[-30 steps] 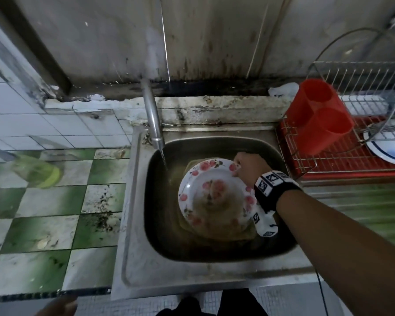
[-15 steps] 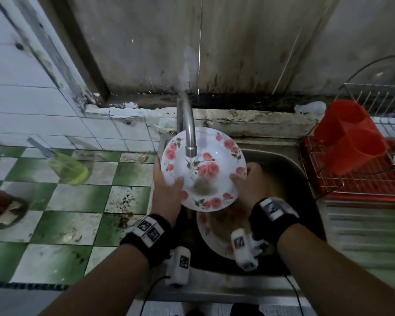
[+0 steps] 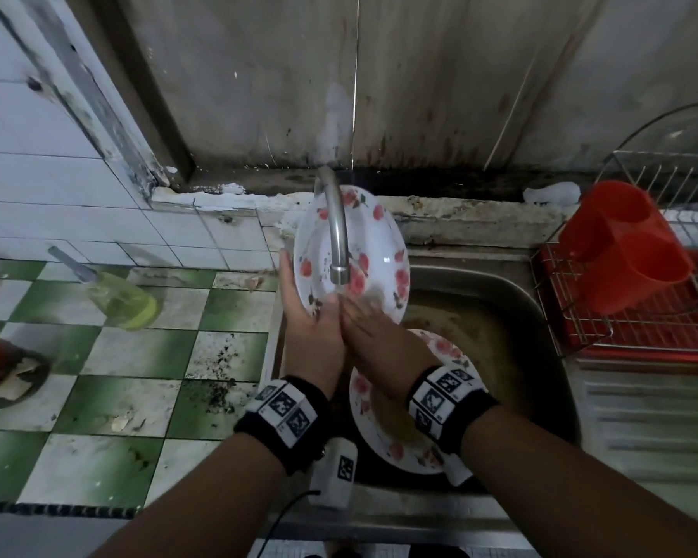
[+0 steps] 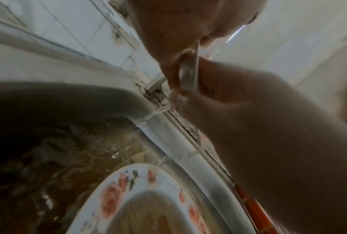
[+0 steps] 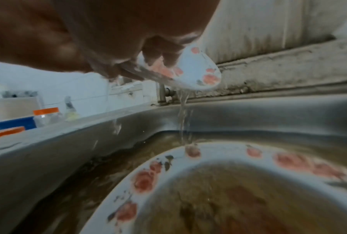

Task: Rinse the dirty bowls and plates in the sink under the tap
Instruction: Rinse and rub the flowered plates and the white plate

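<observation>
1. Your left hand [image 3: 313, 336] grips the floral plate [image 3: 379, 243] by its lower-left rim, fingers behind, thumb on the face.
2. The plate is tilted up on edge, face toward you, over the back-left corner of the sink [image 3: 540, 316], directly under the tap [image 3: 337, 235].
3. Your right hand [image 3: 373, 330] lies flat on the plate's lower face, fingers straight, holding nothing. Looks like rubbing, but that's my read.
4. Water runs off the plate's low edge in a stream [image 5: 183, 117] and lands on the second plate [image 3: 395, 416].
5. That second plate lies flat in the sink at the front-left, just below your wrists, with brown water pooled in it. It's still dirty.
6. Key relation: the spout hits the held plate near its lower centre, just above your right fingertips. The upper half, toward the back wall, sits behind the tap and out of the flow.
7. Next move, in my judgement: turn the plate with your left hand so the upper rim comes under the stream. Your right hand is nearer the wet zone, so let it wipe.
8. Risk: a one-handed grip on a wet rim may slip, and the plate below would take the hit.
9. The dish rack [image 3: 641, 328] sits beyond the sink's right edge.
</observation>
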